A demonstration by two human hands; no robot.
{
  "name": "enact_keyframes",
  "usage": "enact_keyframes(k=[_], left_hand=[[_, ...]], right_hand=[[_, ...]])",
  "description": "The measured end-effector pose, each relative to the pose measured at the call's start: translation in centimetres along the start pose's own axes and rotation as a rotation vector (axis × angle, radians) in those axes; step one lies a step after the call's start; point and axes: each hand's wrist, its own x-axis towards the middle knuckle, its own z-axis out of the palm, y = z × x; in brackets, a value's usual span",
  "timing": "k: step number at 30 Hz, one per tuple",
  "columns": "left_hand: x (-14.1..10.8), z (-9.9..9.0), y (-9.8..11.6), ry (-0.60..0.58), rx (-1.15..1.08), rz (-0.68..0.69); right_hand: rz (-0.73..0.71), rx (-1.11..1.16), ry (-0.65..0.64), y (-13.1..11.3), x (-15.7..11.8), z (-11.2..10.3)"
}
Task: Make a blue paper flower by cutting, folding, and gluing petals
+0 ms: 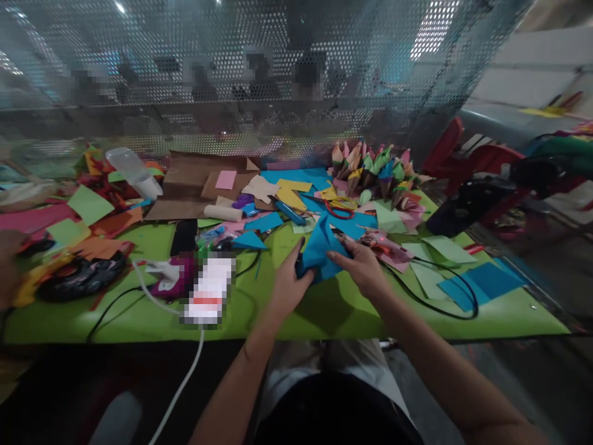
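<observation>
A folded piece of blue paper (320, 250) is held up over the green table, one corner pointing upward. My left hand (293, 277) grips its left side, thumb in front. On the other side, my right hand (364, 264) has its fingers closed on the paper's right edge. Just behind the paper lie more blue sheets (364, 222), red-handled scissors (337, 209) and yellow paper pieces (291, 196). To the right of my right hand is a pink device with a black cable (386, 247), its kind unclear.
The green table (259, 315) carries a blurred phone (209, 290) with a white cable, a purple power block (172, 278), brown cardboard (185, 179) and a cluster of paper cones (370, 167). Green sheets (426, 278) lie right. Another person's hand (9, 266) shows far left.
</observation>
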Motion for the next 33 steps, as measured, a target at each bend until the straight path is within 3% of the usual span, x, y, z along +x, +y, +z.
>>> enact_keyframes(k=[4,10,16,20,24,27,29,31,33], left_hand=[[-1.2,-0.3,-0.2,0.148,-0.108,-0.160],[-3.2,-0.8,-0.3,0.176,-0.123,-0.239],[-4.7,-1.4,0.4,0.240,0.312,-0.201],[-5.3,-1.7,0.7,0.221,0.502,-0.192],[-5.8,-2.1,0.7,0.190,0.830,-0.016],[-6.1,-2.7,0.5,0.077,1.017,0.176],[-6.1,-3.2,0.2,-0.137,1.033,0.264],[-6.0,-3.8,-0.1,-0.340,1.007,0.270],[-5.9,-4.2,-0.2,-0.439,0.985,0.228]], right_hand=[[0.056,0.141,-0.006,0.6,-1.6,0.0],[-0.035,-0.136,0.122,1.9,-3.1,-0.5],[-0.064,-0.207,0.004,2.1,-4.3,-0.6],[-0.043,-0.284,-0.094,2.5,-4.7,-0.8],[-0.060,-0.355,-0.195,3.0,-5.1,-0.8],[-0.095,-0.409,-0.225,3.1,-5.5,-0.9],[-0.159,-0.473,-0.260,2.9,-5.8,-1.2],[-0.259,-0.587,-0.274,2.6,-6.1,-1.7],[-0.378,-0.708,-0.291,2.3,-6.4,-2.4]])
